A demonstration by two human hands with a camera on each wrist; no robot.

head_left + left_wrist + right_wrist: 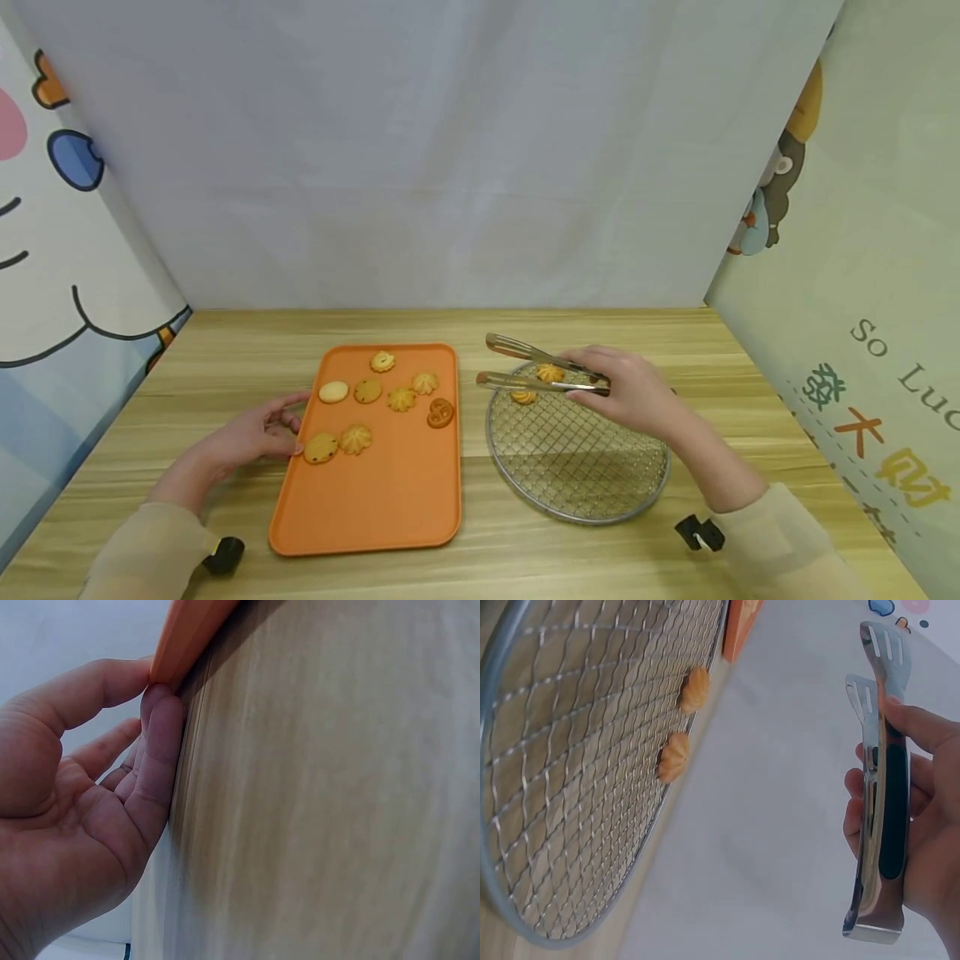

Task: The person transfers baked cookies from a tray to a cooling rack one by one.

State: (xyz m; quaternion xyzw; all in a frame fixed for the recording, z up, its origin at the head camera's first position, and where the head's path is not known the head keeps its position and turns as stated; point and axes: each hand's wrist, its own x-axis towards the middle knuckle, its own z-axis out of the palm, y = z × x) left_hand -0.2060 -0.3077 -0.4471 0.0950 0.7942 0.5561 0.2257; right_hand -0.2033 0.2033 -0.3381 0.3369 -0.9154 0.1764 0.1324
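Observation:
My left hand (243, 437) pinches the left edge of an orange tray (382, 508) between thumb and fingers; the left wrist view shows the tray's rim (187, 645) between them. Several cookies lie on the tray, among them a pretzel-shaped one (440, 412), a pale oval one (333, 392) and a flower-shaped one (356, 438). Metal tongs (892, 810) with dark grips are held in my right hand (633, 392). Their tips stand apart with nothing between them, over the far left part of a round wire rack (592, 458). Two ridged cookies (674, 757) sit near the rack's rim.
Both tray and rack stand on a wood-grain table (472, 575), the rack to the right of the tray with a strip of table between. A pale grey curtain (450, 167) closes off the back. Printed panels (862, 333) flank the table on either side.

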